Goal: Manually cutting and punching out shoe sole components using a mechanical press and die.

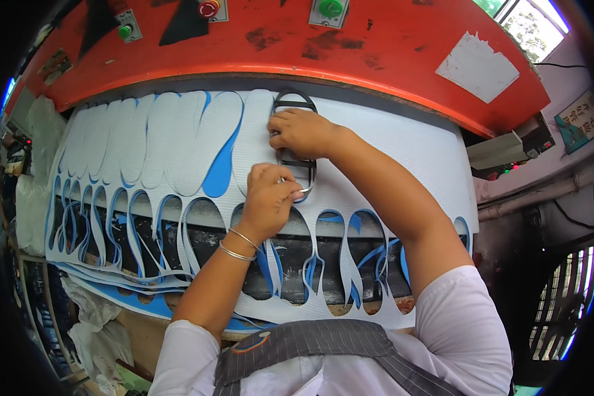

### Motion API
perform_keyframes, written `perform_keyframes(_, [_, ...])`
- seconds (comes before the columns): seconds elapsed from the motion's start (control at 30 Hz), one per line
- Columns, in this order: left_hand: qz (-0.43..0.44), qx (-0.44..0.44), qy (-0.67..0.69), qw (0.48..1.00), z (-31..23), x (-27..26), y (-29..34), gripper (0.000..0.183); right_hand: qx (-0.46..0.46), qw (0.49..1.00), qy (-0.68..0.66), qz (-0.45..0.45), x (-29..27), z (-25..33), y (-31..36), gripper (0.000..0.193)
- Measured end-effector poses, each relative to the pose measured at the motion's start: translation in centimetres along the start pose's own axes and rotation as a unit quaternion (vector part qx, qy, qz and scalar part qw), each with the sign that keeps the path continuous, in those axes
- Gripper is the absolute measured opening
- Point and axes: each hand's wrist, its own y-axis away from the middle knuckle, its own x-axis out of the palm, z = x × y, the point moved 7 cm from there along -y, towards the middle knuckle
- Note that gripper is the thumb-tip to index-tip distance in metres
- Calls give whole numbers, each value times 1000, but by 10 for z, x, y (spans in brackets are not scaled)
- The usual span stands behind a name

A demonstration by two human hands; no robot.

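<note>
A dark metal cutting die [296,103], a long sole-shaped frame with crossbars, lies on a ribbed white foam sheet [383,158] with a blue underside. My right hand [303,134] has its fingers wrapped round the upper half of the die. Lower down, my left hand [268,198] pinches the die's near end, where a bright rim shows. Left of the die, a row of sole-shaped cut pieces [158,142] sits in the sheet, several with blue edges lifted. One blue face [219,175] shows between two pieces.
Beyond the sheet stands a red machine beam [376,49] with green buttons [330,8] and a red knob [208,8]. Toward me, sole-shaped openings in the cut sheet reveal a black surface [244,277]. Clear plastic bags [36,178] hang at the left.
</note>
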Motion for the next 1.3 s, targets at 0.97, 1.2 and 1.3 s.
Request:
perform_keyframes(0.97, [29,-123,-78,989,30,16,24,91,-13,989,-77,-126,-4,5,40,8])
perform_keyframes(1.2, [31,-133,-59,989,33,23,28,91,-91,995,12,23,-4,17,14,12])
perform_keyframes(1.3, [48,-135,-60,988,36,25,30,87,-46,999,-10,-3,-1,15,16,12])
